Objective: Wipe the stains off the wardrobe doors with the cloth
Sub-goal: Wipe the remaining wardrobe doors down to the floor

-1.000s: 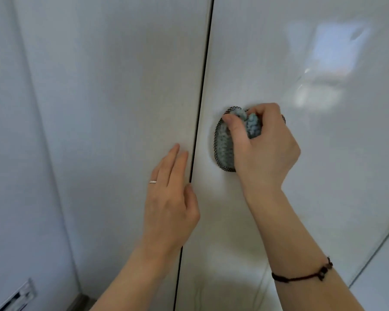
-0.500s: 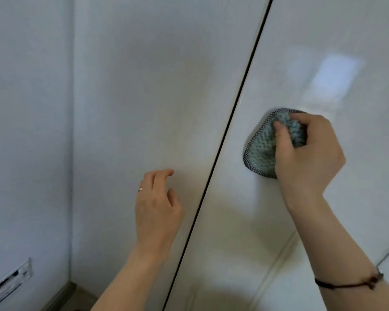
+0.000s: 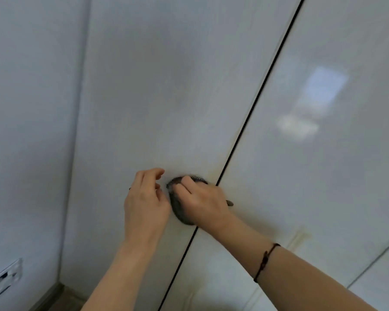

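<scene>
Two glossy white wardrobe doors fill the view, the left door (image 3: 155, 97) and the right door (image 3: 312, 164), split by a dark gap (image 3: 252, 113). My right hand (image 3: 202, 203) grips a bunched grey-blue cloth (image 3: 181, 213) and presses it on the left door just beside the gap. My left hand (image 3: 144, 203) hovers right next to the cloth with fingers loosely curled, holding nothing. Faint yellowish marks show near the gap above the cloth (image 3: 213, 173) and lower on the right door (image 3: 299, 237).
A plain white wall (image 3: 27, 131) meets the wardrobe at the left. A wall socket plate (image 3: 3, 280) sits low on that wall. A strip of floor (image 3: 61, 299) shows at the bottom corner. Another door seam (image 3: 373, 263) runs at the lower right.
My right hand has carried the cloth leftward across the gap from the right door onto the left door. My left hand has lifted off the door and now sits beside the cloth.
</scene>
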### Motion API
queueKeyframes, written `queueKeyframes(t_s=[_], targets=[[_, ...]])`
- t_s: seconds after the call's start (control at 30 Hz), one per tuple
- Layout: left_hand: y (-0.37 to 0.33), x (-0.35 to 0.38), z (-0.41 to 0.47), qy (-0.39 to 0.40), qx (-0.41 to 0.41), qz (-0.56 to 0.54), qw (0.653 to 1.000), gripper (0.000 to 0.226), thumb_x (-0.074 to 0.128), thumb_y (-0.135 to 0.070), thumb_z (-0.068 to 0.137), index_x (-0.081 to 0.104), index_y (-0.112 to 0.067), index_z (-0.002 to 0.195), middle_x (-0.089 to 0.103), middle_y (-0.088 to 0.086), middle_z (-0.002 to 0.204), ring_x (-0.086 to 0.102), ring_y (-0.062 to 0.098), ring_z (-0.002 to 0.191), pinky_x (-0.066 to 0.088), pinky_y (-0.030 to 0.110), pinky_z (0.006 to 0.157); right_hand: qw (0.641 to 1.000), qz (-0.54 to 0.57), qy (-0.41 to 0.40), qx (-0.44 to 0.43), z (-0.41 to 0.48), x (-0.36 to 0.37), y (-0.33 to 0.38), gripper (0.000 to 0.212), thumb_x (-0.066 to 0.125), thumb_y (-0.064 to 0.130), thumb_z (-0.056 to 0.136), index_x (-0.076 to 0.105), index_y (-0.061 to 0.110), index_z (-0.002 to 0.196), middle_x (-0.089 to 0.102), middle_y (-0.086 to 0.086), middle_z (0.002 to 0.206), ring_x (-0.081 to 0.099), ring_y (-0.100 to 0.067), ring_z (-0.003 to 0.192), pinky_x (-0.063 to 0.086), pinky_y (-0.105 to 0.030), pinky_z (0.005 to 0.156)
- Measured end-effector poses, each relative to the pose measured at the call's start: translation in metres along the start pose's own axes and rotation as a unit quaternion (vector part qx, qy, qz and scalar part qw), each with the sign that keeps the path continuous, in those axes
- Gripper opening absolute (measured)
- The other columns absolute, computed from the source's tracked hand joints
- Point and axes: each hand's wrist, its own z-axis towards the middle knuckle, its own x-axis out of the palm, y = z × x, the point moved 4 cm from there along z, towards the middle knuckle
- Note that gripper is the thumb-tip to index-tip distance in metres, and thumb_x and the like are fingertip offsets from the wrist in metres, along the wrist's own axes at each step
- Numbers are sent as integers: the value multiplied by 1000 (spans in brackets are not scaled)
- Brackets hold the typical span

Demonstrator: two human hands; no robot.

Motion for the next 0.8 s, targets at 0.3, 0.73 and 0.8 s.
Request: queueKeyframes(t_s=[0.3, 0.73, 0.8], targets=[[20, -8, -18, -8, -19, -33, 999, 42, 60, 9, 86, 64, -19, 117, 58, -8, 111, 58, 7, 85, 53, 36, 76, 922, -91, -302, 227, 91, -99, -105, 12, 64, 13, 82, 69, 13, 93, 66, -4, 93, 59, -20, 75, 29, -26, 50], [19, 32, -56, 104, 34, -178, 978, 64, 56, 9, 87, 53, -22, 143, 57, -9, 128, 57, 4, 117, 45, 16, 98, 902, 254, -56, 345, -58, 20, 25, 23, 67, 15, 93, 67, 23, 116, 67, 14, 110, 61, 1, 100, 44, -10, 81], [14, 38, -60, 99, 71, -151, 981, 66, 59, 4, 87, 47, -20, 148, 52, -6, 133, 55, 8, 122, 48, 24, 100, 880, 304, -56, 360, -68, 13, 21, 32, 60, 7, 97, 65, 22, 124, 69, 15, 114, 63, 1, 104, 46, -11, 86]])
